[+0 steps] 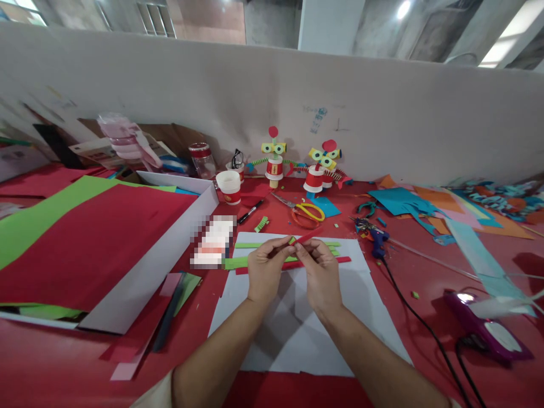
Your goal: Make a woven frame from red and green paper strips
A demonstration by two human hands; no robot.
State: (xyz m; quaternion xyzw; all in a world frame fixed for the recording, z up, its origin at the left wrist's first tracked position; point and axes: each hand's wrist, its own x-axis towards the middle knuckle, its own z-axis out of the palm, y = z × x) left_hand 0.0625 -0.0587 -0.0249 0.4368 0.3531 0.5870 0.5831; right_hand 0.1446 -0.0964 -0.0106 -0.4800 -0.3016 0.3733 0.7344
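Observation:
My left hand [267, 265] and my right hand [319, 273] meet over the white paper sheet [293, 345]. Between their fingertips is a small folded piece of red and green paper strips [292, 241]; a red strip end [309, 234] sticks out up and to the right. Both hands are closed in a pinch. Beneath them, several green strips [238, 263] and red strips [344, 259] lie across the top of the sheet, partly hidden by my hands. A finished green folded paper piece [262, 224] rests just beyond the sheet.
Orange-handled scissors [308, 215] and a black marker [250, 211] lie behind the sheet. Paper-cup figures [274, 168] stand near the wall. On the right are a blue glue gun [379, 242] and a purple power strip [488, 328]. A box of coloured paper [195, 221] sits left.

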